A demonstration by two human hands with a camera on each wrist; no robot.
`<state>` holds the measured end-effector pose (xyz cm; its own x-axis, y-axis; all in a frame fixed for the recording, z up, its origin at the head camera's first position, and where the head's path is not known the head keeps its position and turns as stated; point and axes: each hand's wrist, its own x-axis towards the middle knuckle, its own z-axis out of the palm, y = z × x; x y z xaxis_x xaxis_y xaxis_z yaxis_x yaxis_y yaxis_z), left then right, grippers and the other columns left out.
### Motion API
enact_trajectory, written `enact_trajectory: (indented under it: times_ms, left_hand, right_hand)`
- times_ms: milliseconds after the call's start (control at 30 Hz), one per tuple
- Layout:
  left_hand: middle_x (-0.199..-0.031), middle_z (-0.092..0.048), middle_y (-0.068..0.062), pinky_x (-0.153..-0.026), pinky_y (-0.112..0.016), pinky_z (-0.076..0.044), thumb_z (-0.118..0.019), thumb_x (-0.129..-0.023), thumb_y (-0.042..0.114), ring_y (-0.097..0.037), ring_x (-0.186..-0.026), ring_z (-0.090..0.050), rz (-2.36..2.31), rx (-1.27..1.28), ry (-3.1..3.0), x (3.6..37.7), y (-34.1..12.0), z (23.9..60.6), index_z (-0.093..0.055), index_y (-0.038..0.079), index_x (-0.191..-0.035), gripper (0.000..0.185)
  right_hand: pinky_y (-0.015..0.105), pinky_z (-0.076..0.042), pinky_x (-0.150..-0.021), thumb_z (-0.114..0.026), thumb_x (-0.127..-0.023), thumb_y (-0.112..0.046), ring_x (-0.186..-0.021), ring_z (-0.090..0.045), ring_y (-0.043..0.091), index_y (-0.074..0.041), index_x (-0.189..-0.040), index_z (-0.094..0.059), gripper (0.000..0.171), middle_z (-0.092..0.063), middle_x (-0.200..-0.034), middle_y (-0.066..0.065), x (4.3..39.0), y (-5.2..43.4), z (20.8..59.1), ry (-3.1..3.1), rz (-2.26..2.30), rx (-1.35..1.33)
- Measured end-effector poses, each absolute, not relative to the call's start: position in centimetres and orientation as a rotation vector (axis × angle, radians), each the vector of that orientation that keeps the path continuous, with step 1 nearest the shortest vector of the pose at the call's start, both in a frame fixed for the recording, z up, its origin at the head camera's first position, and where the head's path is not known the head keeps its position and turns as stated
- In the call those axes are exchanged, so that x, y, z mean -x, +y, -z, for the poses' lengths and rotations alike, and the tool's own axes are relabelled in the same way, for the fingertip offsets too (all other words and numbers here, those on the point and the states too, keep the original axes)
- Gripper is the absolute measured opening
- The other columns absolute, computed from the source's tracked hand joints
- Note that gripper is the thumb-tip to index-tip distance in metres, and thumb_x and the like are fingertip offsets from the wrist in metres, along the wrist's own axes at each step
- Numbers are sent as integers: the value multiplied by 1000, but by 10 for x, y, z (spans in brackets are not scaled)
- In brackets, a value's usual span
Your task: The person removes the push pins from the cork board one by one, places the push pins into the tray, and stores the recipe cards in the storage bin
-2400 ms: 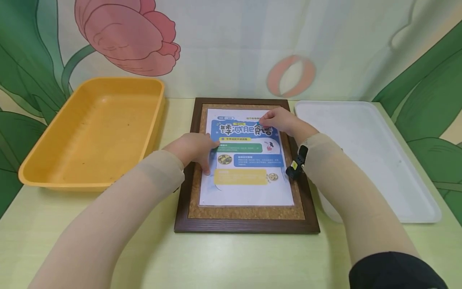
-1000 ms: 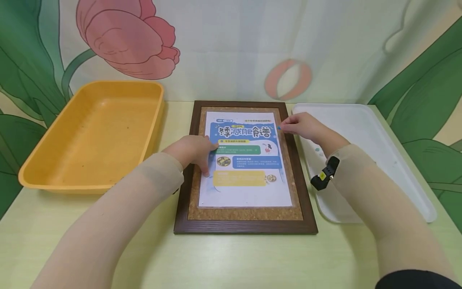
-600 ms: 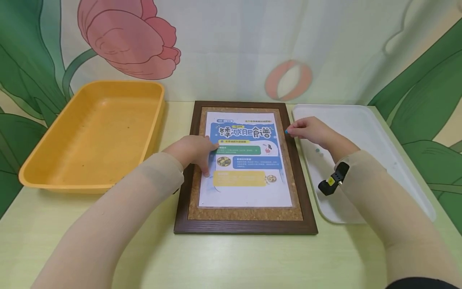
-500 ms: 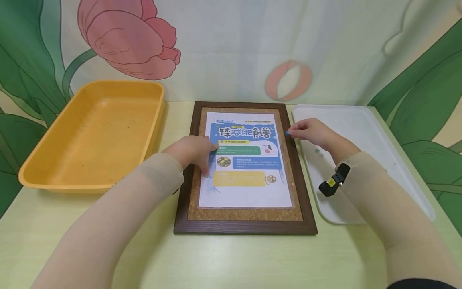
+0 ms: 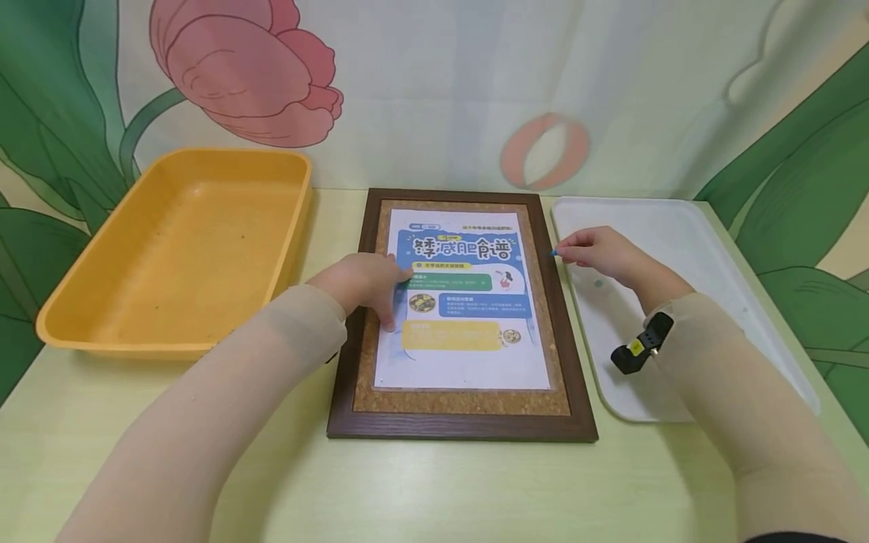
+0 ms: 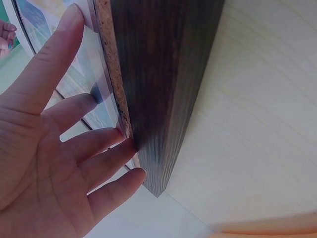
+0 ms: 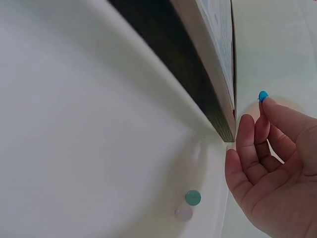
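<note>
A printed sheet [image 5: 465, 369] with blue, green and yellow blocks lies on a cork board [image 5: 462, 403] in a dark brown wooden frame [image 5: 462, 427]. My left hand [image 5: 363, 283] rests on the sheet's left edge, thumb and fingers spread, fairly straight in the left wrist view. Over the frame's right side, beside the white tray, my right hand [image 5: 600, 256] pinches a small blue thumbtack [image 7: 263, 96] between thumb and index finger. The tack's short dark point pokes out to one side in the right wrist view.
Right of the frame stands a shallow white tray [image 5: 679, 226] holding a green round piece [image 7: 193, 197] and a pale round piece [image 7: 184, 213]. A deep yellow tray [image 5: 183, 264] stands at the left. A flower-printed curtain [image 5: 421, 90] hangs behind the table.
My right hand has moved right from the sheet's upper right part to beyond the frame's right side, carrying the blue thumbtack. My left hand stays on the sheet's left edge.
</note>
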<state>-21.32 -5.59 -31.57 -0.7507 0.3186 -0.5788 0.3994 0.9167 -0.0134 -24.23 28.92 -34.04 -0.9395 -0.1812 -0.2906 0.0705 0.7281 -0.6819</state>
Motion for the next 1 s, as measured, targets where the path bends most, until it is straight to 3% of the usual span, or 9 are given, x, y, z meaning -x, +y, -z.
enact_trajectory:
  times_ms: [1000]
  left_hand:
    - [-153,-17,-16,-106,-45,-26,-78,-72,43,-35,-136,-24,194,-519,2476,213,-56,313,-22,24,-149,98]
  right_hand:
    - [50,-32,-101,-53,-95,-36,-112,-46,32,1,-122,-53,47,-54,-123,20,233,326,345,2519,1039,-36]
